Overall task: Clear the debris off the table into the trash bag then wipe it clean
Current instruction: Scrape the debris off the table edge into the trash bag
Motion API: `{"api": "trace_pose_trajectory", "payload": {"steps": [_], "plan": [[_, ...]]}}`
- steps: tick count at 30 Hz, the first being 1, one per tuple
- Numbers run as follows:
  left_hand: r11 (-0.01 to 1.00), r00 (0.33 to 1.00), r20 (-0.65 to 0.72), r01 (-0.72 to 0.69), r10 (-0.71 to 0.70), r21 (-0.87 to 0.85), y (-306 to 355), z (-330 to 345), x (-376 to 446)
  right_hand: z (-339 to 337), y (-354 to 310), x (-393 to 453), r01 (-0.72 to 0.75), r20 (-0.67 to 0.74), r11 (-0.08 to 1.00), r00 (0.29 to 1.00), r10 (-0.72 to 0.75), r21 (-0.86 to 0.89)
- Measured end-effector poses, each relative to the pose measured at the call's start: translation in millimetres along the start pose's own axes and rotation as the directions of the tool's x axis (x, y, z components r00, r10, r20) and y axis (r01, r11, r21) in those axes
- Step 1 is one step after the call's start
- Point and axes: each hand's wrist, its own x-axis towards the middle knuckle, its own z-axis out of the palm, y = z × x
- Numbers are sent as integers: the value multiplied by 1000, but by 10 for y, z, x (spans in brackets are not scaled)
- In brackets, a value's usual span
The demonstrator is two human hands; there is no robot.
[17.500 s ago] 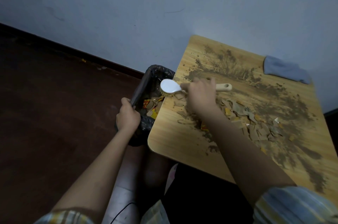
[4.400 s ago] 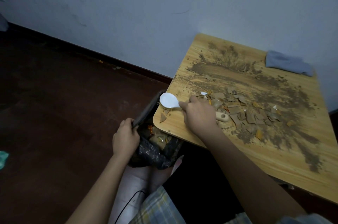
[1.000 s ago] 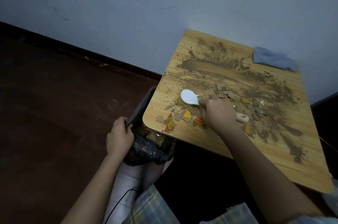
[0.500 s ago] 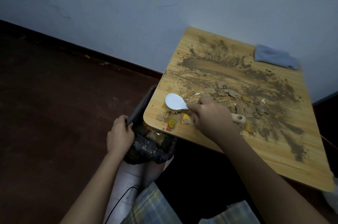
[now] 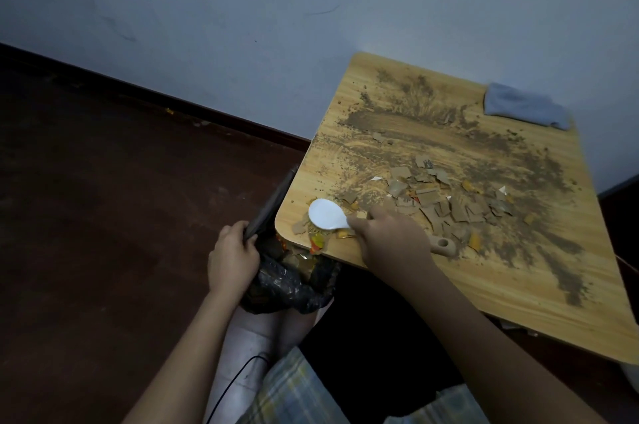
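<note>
As we compare this moment with the one half a second before, we find the brush (image 5: pixel 328 214) has travelled to the near left corner of the counter (image 5: pixel 518 285), its white back now just inside the rounded edge, where it had been a little further in. Our right hand (image 5: pixel 390 237) is curled round the brush handle, whose wooden end pokes out behind the wrist. A small clump of torn scraps (image 5: pixel 316 240) sits under and in front of the bristles, and one orange piece hangs right at the lip, above the trash bag (image 5: pixel 287 282).

Our left hand (image 5: pixel 233 254) grips the bag's rim and holds its mouth open just below that corner, as it did before. Scraps already lie inside.

We judge this stroke nearly finished: one more short push should tip the clump over. Most of the work remains, though. The main heap of cardboard pieces (image 5: pixel 446 202) lies mid-counter, brown dirt (image 5: pixel 501 154) is smeared across much of the surface, and the grey cloth (image 5: pixel 525 107) for wiping rests untouched at the far corner.
</note>
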Motion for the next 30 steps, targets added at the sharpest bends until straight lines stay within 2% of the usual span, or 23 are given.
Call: {"api": "trace_pose_trajectory", "payload": {"steps": [8, 14, 17, 20, 24, 30], "plan": [[999, 999, 11, 31, -31, 9, -12, -4, -7, -14, -205, -36, 75, -58, 997, 996, -74, 27], [1000, 1000, 1, 25, -25, -1, -27, -17, -1, -69, -319, -57, 141, -42, 989, 989, -142, -37], [999, 999, -6, 34, -35, -3, -53, -26, -8, -106, -375, -56, 169, -52, 978, 983, -176, -124], [1000, 1000, -9, 30, -30, -1, -79, -34, -15, -100, -380, -66, 182, -57, 979, 980, -188, -97], [1000, 1000, -10, 17, -18, -9, -80, -49, -12, -108, -226, 75, 99, -85, 995, 991, -99, -1], [1000, 1000, -5, -4, 4, -17, -44, -54, -16, -186, -78, 375, -86, -21, 995, 996, 86, -44]]}}
